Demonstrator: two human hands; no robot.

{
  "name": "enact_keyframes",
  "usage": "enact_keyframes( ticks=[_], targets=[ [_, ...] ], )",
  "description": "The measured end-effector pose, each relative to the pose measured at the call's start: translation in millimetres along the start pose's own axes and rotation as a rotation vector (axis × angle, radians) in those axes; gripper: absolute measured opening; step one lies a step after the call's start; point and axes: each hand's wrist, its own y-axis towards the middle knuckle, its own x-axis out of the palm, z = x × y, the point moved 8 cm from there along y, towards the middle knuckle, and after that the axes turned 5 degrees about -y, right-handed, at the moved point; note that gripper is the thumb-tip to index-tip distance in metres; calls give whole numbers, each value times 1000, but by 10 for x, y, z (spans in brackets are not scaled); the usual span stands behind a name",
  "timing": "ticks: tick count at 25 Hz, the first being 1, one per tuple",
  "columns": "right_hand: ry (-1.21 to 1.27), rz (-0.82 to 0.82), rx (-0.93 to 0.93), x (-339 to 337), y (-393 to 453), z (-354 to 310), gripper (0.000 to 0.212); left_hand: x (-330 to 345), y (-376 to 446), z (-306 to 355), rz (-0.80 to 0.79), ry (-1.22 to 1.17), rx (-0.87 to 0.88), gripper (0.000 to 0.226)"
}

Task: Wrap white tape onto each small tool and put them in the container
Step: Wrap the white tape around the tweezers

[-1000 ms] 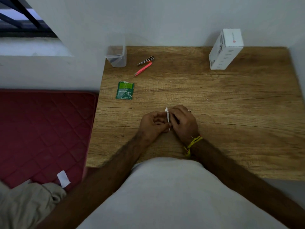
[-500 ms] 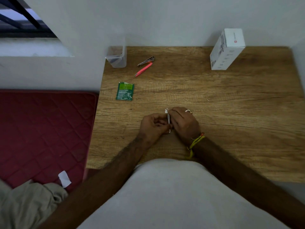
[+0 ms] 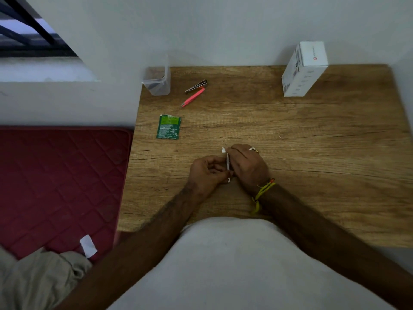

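Between them, left hand (image 3: 206,173) and right hand (image 3: 248,166) pinch white tape (image 3: 227,161).

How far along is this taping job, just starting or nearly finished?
Early on, it seems. Both hands, left hand and right hand, pinch a white-taped piece between them. The nail clipper and pink tweezers lie bare on the table. Whether the clear container holds anything is unclear.
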Motion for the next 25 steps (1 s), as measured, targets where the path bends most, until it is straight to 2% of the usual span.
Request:
enact_keyframes(
  ticks=[12,18,21,25],
  targets=[
    [28,-36,15,-6,-130,58,26,5,-34,33,27,-17,4,32],
    [53,-20,-29,-41,-156,20,27,5,-34,31,21,13,-7,30],
    [64,-5,5,-74,-177,37,27,9,-37,38,19,27,-1,31],
    [58,-51,-17,-61,-210,16,26,18,-44,38,14,28,-3,31]
  ],
)
